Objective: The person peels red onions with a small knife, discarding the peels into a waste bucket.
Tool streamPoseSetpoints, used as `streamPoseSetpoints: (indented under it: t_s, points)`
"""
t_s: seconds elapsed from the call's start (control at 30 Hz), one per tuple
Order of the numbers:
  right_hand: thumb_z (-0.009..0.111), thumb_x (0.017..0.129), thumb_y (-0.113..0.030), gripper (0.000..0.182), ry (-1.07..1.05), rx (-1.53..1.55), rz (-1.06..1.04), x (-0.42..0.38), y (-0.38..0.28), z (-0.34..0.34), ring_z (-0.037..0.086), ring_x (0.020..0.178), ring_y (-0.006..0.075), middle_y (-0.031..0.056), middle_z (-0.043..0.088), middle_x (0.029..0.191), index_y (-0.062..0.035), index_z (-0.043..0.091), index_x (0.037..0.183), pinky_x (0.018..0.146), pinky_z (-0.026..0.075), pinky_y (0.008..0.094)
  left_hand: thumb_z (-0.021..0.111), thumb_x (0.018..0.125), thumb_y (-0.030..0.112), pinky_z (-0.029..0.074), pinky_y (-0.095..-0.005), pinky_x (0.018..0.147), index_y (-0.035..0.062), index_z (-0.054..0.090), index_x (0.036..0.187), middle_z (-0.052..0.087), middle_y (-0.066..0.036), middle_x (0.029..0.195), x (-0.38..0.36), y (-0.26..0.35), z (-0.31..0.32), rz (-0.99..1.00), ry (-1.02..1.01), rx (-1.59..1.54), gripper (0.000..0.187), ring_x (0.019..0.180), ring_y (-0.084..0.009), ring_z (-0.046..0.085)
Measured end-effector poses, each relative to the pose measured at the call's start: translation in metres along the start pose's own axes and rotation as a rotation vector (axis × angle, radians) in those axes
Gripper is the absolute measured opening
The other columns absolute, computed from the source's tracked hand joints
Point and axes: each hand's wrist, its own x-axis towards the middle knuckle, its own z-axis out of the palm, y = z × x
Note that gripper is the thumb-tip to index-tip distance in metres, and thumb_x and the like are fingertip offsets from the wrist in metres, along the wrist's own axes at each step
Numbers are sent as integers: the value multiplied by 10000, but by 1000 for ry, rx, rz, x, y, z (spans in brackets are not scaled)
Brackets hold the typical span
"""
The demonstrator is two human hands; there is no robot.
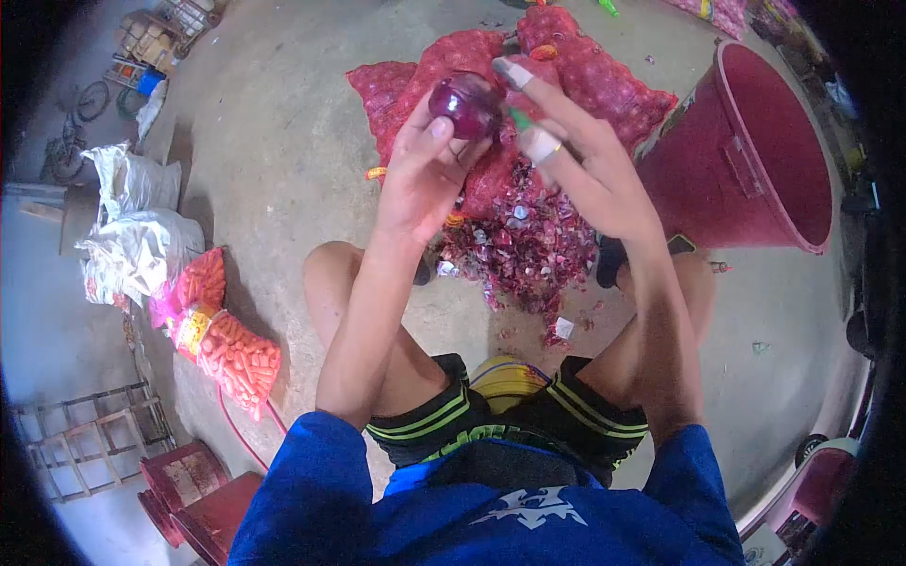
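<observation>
Purple onion (458, 108) held up above a heap of loose skins (528, 250)

White sacks (146, 250) stood at far left, their contents hidden. Beside them, mesh bags (241, 354) held carrots. The left hand (415, 184) was closed on the onion from below and the side, probably to steady it while leaving its right face reachable. Behind and below, red mesh sacks (604, 85) bulged with onions, near the hands, perhaps for easy reach. The skins lay between the feet, where falling scraps would naturally gather. The right hand (599, 193), its tips wrapped, was clamped on a small green object (518, 120), blurred beside the onion. At right stood a big red bin (679, 179), its bottom out of sight.
</observation>
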Motion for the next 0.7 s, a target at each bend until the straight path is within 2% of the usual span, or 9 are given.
streamPoseSetpoints:
  t_s: [0.07,0.1,0.33,0.4,0.43,0.47,0.53,0.57,0.7]
  points:
    - [597,1072,-173,529,-188,54,278,1,-25,-6,759,1016,208,185,787,1170,-50,526,1582,914,560,365,722,1022,230,550,-400,1106,57,538,1491,670,-100,1414,4,-4,-2,118,-10,150,532,1285,-225,666]
    - [600,1069,-177,511,-85,41,160,-1,-14,5,759,996,205,188,786,1153,-79,552,1569,903,562,364,722,1022,230,550,-400,1106,57,538,1491,670,-100,1414,4,-4,-2,117,-9,151,532,1285,-225,666]
    - [610,1070,-185,440,-10,-163,259,0,15,-6,769,960,215,223,774,1118,-120,628,1505,908,567,375,734,1010,225,593,-403,1044,42,535,1494,666,-124,1414,-4,1,-3,-53,-82,-29,554,1210,-242,703]
    - [610,1074,-206,421,199,-167,32,4,19,-6,772,960,213,268,749,1045,-100,647,1479,927,563,396,733,1010,227,601,-402,1034,33,541,1489,665,-125,1416,-4,1,-4,-104,-94,-95,551,1198,-243,709]
    - [590,1087,-264,472,136,-125,222,2,7,-13,785,1000,298,302,724,1028,-100,587,1529,970,557,434,739,1004,213,601,-397,1030,20,545,1485,669,-134,1408,-3,2,-4,-102,-104,-135,553,1196,-247,710]
    - [590,1087,-264,472,134,-123,222,1,9,-16,785,1000,298,302,724,1028,-100,587,1529,970,557,434,744,998,199,601,-391,1025,8,549,1481,672,-143,1401,-2,3,-4,-99,-113,-175,555,1194,-251,710]
    - [562,1098,-319,544,-100,-307,493,-4,20,-28,752,1072,413,323,719,1093,-102,494,1592,994,548,478,754,984,162,598,-380,1016,-5,549,1479,679,-142,1381,-1,1,-3,-33,-64,-130,561,1184,-253,713]
    - [558,1091,-332,591,-255,-475,476,-16,36,-34,712,1024,495,325,718,1037,-97,430,1619,929,547,534,765,971,124,596,-369,1006,-17,550,1478,686,-142,1361,1,0,-2,34,-18,-82,568,1173,-254,715]
    - [582,1086,-321,578,-306,-484,522,-11,15,-34,734,921,453,289,716,935,-88,459,1600,844,546,502,819,898,12,581,-349,1023,-1,580,1461,693,-118,1325,7,6,6,152,60,157,611,1174,-222,705]
